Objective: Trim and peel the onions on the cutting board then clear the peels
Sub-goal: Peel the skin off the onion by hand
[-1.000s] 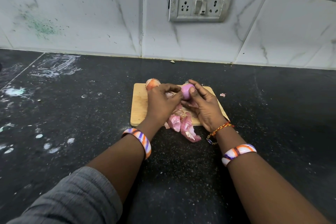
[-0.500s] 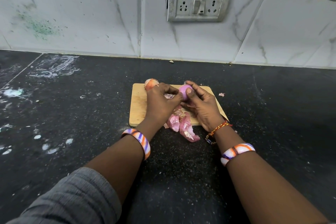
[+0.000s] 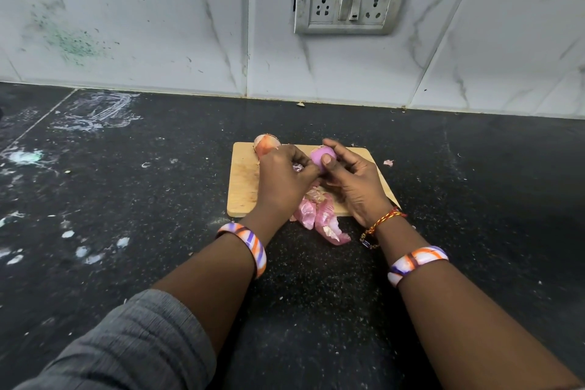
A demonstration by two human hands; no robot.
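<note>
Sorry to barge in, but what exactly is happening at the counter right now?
A person is peeling onions by hand over a wooden cutting board. The right hand holds a mostly peeled purple onion while the left hand pinches at skin beside it. Another onion, still in its papery skin, waits at the board's far left corner. Loose peels lie piled at the near edge, spilling onto the dark counter, not yet cleared.

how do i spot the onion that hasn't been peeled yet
Find the wooden cutting board on the black counter. At its far left corner, just beyond the left hand, sits the unpeeled onion. Its orange-brown papery skin sets it apart from the smooth purple one between the hands.
</note>
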